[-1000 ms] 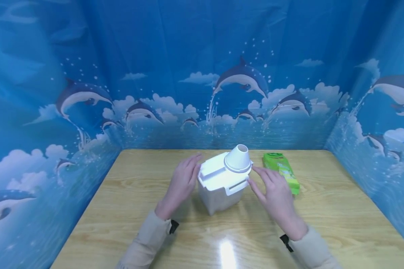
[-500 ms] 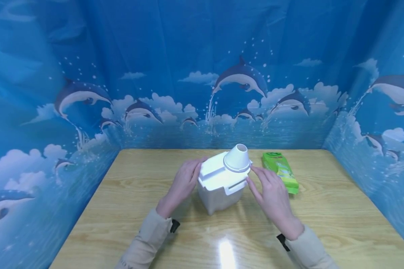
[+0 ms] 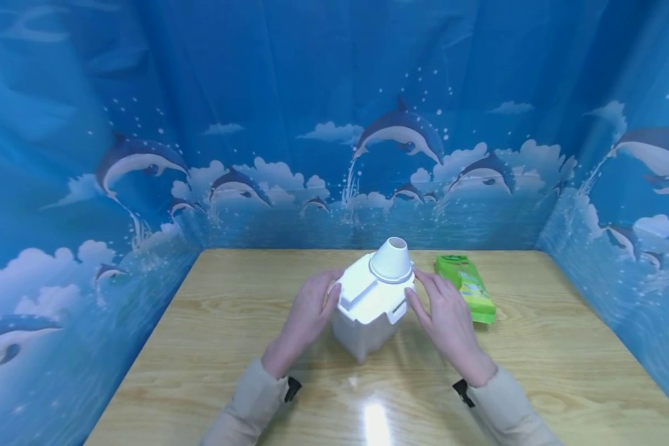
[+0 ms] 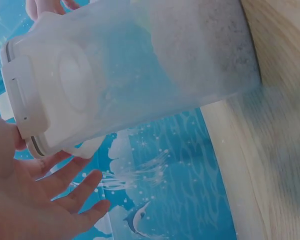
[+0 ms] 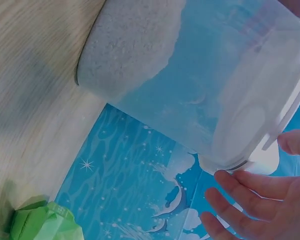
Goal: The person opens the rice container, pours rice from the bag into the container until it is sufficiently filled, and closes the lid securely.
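Now both hands closer against the container (image 3: 370,310), slightly turned.

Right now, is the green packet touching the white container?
Apart. The head view shows the green packet lying on the table to the right of the white container, with the right hand and bare wood between them.

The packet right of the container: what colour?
Bright green packet, lying on the table; clearest in the head view.
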`<state>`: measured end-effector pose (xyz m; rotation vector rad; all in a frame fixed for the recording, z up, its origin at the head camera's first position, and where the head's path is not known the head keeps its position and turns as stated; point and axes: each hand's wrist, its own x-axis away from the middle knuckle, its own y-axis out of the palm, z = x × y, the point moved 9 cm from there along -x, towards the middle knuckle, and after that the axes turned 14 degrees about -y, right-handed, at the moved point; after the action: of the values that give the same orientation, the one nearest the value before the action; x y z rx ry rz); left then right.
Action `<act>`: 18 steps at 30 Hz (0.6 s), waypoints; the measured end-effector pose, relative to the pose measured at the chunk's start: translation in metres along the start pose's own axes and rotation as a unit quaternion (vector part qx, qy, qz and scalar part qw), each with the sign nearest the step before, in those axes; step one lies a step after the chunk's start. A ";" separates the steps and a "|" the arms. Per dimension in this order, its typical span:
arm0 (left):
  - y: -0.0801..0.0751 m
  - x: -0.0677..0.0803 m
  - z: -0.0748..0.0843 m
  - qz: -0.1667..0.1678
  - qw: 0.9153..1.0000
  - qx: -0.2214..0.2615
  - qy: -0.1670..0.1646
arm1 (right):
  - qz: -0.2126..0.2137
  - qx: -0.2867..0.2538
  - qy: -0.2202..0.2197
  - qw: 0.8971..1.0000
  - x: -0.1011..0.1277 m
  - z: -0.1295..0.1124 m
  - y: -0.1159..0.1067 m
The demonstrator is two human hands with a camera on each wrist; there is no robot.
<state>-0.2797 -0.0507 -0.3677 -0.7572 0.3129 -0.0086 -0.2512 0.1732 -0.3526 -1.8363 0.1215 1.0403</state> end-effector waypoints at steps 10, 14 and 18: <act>0.006 0.023 0.009 -0.003 1.000 -0.011 0.000 | -0.021 -0.023 0.022 0.999 -0.007 0.010 0.011; 0.006 0.030 0.013 0.010 1.000 -0.020 0.005 | -0.037 -0.041 0.026 0.998 -0.010 0.014 0.016; 0.005 0.036 0.016 0.022 0.999 -0.024 0.003 | -0.058 -0.063 0.035 0.996 -0.012 0.017 0.022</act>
<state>-0.2413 -0.0402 -0.3702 -0.7981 0.3369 0.0376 -0.2798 0.1716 -0.3622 -1.9698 -0.0095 0.9222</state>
